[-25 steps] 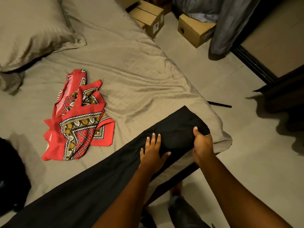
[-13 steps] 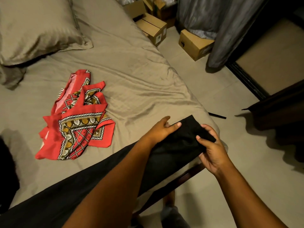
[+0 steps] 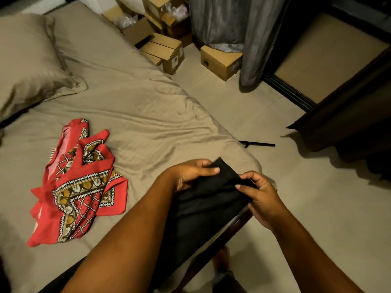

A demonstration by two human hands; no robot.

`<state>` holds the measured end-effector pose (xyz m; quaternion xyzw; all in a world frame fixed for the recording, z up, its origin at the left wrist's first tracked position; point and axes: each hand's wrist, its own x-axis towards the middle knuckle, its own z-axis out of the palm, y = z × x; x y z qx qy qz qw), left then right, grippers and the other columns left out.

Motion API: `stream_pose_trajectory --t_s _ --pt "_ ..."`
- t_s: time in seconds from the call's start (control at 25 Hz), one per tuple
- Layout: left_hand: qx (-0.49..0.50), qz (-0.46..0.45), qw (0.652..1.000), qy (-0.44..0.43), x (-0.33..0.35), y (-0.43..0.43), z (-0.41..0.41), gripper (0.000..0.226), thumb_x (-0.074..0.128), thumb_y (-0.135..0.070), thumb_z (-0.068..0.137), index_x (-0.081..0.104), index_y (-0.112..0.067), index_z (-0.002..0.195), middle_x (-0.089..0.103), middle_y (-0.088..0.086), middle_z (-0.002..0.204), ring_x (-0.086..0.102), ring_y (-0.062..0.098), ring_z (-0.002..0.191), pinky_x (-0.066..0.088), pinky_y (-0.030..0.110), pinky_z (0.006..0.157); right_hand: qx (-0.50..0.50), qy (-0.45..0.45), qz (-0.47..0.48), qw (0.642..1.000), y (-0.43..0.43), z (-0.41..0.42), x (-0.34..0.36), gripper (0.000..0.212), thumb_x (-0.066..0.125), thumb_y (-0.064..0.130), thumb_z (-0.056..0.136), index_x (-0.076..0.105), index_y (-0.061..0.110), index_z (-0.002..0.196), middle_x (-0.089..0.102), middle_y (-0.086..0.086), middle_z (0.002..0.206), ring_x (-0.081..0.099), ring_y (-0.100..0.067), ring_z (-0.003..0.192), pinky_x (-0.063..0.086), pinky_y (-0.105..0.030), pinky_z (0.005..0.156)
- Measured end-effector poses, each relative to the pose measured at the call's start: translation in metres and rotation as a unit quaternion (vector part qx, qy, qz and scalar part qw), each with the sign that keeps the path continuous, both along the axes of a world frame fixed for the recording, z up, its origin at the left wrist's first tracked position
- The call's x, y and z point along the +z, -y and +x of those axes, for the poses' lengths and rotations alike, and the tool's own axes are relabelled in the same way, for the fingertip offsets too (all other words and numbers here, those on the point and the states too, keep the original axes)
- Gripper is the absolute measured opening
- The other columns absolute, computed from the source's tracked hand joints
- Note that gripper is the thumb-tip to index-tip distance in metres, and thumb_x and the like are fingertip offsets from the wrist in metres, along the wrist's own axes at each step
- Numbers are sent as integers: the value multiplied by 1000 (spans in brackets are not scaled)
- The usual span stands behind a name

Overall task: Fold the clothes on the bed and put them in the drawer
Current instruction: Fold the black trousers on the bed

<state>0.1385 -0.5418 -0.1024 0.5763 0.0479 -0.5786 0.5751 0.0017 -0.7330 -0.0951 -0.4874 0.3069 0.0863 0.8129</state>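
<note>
A long black garment (image 3: 203, 204) lies along the near edge of the bed (image 3: 137, 106), running under my arms toward the lower left. My left hand (image 3: 194, 172) pinches its far end from the left, thumb on top. On the right corner of that same end my right hand (image 3: 260, 195) grips with fingers curled. The end is lifted slightly off the sheet at the bed's corner. A red patterned garment (image 3: 78, 187) lies crumpled on the beige sheet to the left, apart from both hands. No drawer is identifiable in view.
A beige pillow (image 3: 27, 60) sits at the bed's upper left. Several cardboard boxes (image 3: 167, 51) stand on the floor beyond the bed, beside a grey curtain (image 3: 232, 28). A thin black stick (image 3: 258, 143) lies on the floor. Dark wooden furniture (image 3: 349, 115) stands at right.
My left hand went from lying flat on the black garment to pinching its end. Both hands have gathered and lifted that end at the bed corner. The view tilted up.
</note>
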Motion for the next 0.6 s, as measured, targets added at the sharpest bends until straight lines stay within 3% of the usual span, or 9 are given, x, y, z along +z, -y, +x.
stream_pose_trajectory --t_s 0.12,0.2,0.32,0.4,0.48,0.52,0.6 --pt "81 45 984 153 3 4 15 21 77 -25 86 59 -19 78 59 3 73 55 14 68 48 29 66 -46 -67 -114 990 6 0 -14 28 80 9 81 65 7 104 77 -7 102 72 -29 101 61 -41 87" --pt "74 71 962 251 -1 10 22 23 74 -27 90 56 -19 79 55 2 71 51 13 67 43 29 64 -85 -86 -146 982 5 3 -24 37 85 21 79 65 10 108 75 -6 105 72 -26 99 61 -42 87" --pt "-2 164 894 416 -19 24 23 12 63 -26 97 55 -18 100 65 3 93 60 18 84 45 33 78 -111 -112 -159 975 -6 11 -42 29 79 25 86 68 10 108 74 -6 106 70 -23 101 58 -40 92" --pt "-25 292 807 513 -26 31 9 24 55 -24 101 53 -25 125 65 1 121 60 21 110 42 37 94 -129 -131 -135 974 -9 17 -58 25 75 23 90 70 8 110 73 -8 110 68 -26 107 56 -43 99" --pt "26 381 723 575 -30 32 -19 33 53 -25 101 52 -23 134 57 3 132 52 23 119 40 38 99 -151 -152 -115 970 -8 20 -72 29 76 22 89 70 10 114 71 -10 118 66 -30 113 54 -48 102" --pt "38 393 711 582 -34 28 -41 33 52 -27 102 52 -21 135 54 4 133 50 23 121 41 38 99 -154 -165 -105 968 -7 19 -80 36 79 26 86 68 12 117 69 -10 123 64 -31 116 54 -49 102" --pt "-5 410 738 536 -46 15 -91 40 51 -35 101 49 -23 139 48 5 141 46 24 128 41 39 104 -148 -191 -76 967 -11 13 -88 57 87 34 76 64 17 125 66 -7 128 64 -32 115 57 -51 96"
